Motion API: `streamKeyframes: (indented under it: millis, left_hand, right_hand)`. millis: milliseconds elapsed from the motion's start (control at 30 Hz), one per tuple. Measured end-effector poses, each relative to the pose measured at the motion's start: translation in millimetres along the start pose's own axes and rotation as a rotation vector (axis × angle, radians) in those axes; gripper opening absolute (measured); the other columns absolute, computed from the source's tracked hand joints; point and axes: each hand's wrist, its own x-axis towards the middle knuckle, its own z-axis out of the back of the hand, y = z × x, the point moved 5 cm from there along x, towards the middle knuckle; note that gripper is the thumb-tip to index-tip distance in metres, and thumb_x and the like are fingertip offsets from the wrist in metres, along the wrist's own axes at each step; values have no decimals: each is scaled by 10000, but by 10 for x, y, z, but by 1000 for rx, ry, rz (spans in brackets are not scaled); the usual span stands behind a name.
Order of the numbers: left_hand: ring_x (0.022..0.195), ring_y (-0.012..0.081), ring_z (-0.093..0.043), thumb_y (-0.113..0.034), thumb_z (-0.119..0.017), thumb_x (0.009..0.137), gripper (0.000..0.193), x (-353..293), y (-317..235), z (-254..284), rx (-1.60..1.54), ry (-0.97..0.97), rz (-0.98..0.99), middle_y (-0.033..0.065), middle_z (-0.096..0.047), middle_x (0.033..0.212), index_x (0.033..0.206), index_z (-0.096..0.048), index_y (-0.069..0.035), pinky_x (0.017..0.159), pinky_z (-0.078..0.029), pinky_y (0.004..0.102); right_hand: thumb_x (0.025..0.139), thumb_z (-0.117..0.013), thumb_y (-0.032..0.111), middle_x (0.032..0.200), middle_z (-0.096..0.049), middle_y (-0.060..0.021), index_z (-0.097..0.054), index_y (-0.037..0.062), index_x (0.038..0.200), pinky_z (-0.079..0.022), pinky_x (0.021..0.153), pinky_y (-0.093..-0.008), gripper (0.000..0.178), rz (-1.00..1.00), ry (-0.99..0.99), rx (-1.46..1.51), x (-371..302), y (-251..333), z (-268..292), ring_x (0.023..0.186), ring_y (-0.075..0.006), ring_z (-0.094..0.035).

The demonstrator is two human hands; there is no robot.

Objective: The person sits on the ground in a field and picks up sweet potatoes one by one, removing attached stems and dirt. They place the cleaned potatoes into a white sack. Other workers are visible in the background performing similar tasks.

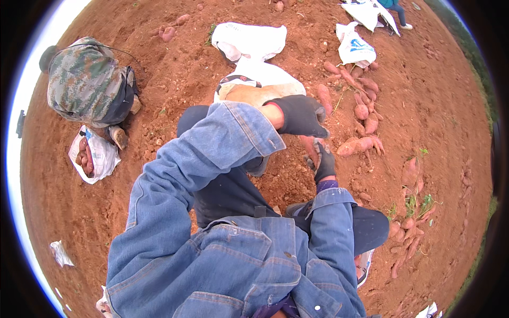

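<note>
My right hand [323,162], in a dark glove with a grey palm, grips a reddish sweet potato [309,144]. Just above it, my left hand [301,115], in a dark glove, has its fingers curled by the sweet potato's upper end. Whatever sits between those left fingers is hidden. Close to my left wrist lies a white sack [273,74], with a tan, dirt-stained surface [249,94] in front of it. To the right of my hands, a forked sweet potato [356,146] rests on the soil, and another sweet potato [324,99] lies just beyond my left hand.
A heap of sweet potatoes [362,110] stretches away at right; another pile [408,231] with green stems is nearer. White sacks [249,40] [356,50] lie farther off. At left, a person in a camouflage jacket [85,79] crouches by an open sack of sweet potatoes [106,159].
</note>
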Motion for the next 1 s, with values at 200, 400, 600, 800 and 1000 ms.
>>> streamKeyframes:
  millis: [200,400,600,800,1000]
  left_hand:
    - [1503,472,-293,-552,-919,538,1251,11,1503,639,819,18,617,224,-281,1650,1583,-349,-169,1184,-233,686]
    - [1312,376,-588,-400,-579,981,474,-79,2718,810,712,-216,918,169,-637,1393,1359,-659,-125,1075,-418,599]
    - [1202,336,-674,-313,-588,951,394,-313,2889,1180,503,-337,911,178,-694,1287,1249,-727,-94,977,-541,469]
    - [1212,337,-670,-310,-606,945,395,-436,3058,1222,395,-371,952,178,-690,1299,1257,-725,-100,996,-532,460]
    - [1185,366,-674,-445,-681,878,506,-344,3312,1240,273,-387,873,182,-687,1295,1220,-732,-77,973,-542,456]
  right_hand:
    - [850,-814,417,1177,-653,-75,-475,91,1471,-537,596,-291,779,57,-5,-116,-64,300,-476,788,-197,-684]
    - [834,-831,327,1149,-652,-75,-596,41,1332,-529,561,-269,620,147,64,-83,-30,578,-1103,750,-156,-655]
    - [818,-832,235,1057,-673,-101,-504,-13,1410,-567,594,-299,721,274,209,-91,368,567,-2163,744,-145,-647]
    - [872,-751,223,1072,-720,-142,-607,-42,1336,-537,773,-331,553,616,213,-567,384,-25,-2309,884,-217,-674]
    - [885,-696,184,896,-745,-151,-736,9,1072,-541,746,-372,259,347,83,-295,346,-696,-1417,833,-264,-709]
